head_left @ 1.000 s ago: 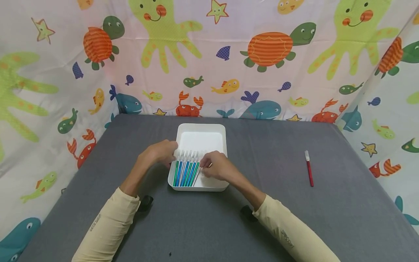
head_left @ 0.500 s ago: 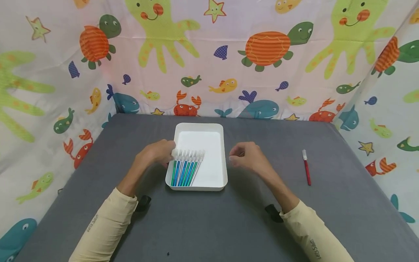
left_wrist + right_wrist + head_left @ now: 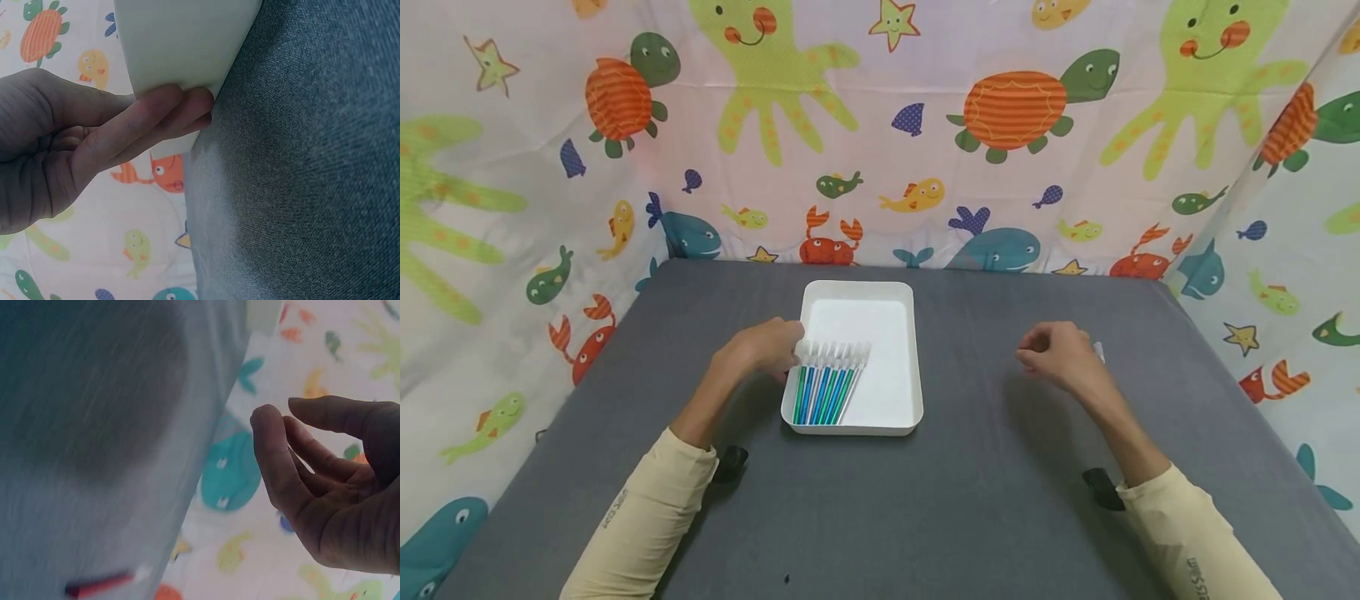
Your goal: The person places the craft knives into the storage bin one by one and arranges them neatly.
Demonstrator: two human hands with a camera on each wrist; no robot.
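A white rectangular tray (image 3: 880, 321) stands on the grey cloth. In its front left part lies a row of several slim pens (image 3: 825, 396), blue, green and silver, their whitish caps pointing away from me. My left hand (image 3: 762, 346) grips the tray's left wall; the left wrist view has its fingers (image 3: 147, 115) against the outside. My right hand (image 3: 1062, 354) hovers over the cloth to the right of the tray, fingers loosely bent, thumb apart and nothing held. Behind it only the white cap of a red pen (image 3: 1099, 351) shows in the head view; the right wrist view has its red barrel, blurred.
Grey cloth (image 3: 940, 508) covers the table. A white curtain (image 3: 865, 233) printed with sea animals rises along the back and both sides. A small dark speck (image 3: 786, 578) lies near the front.
My right hand has left the pens in the tray and moved right, across the cloth to the red pen's side. My left hand stays on the tray's wall.
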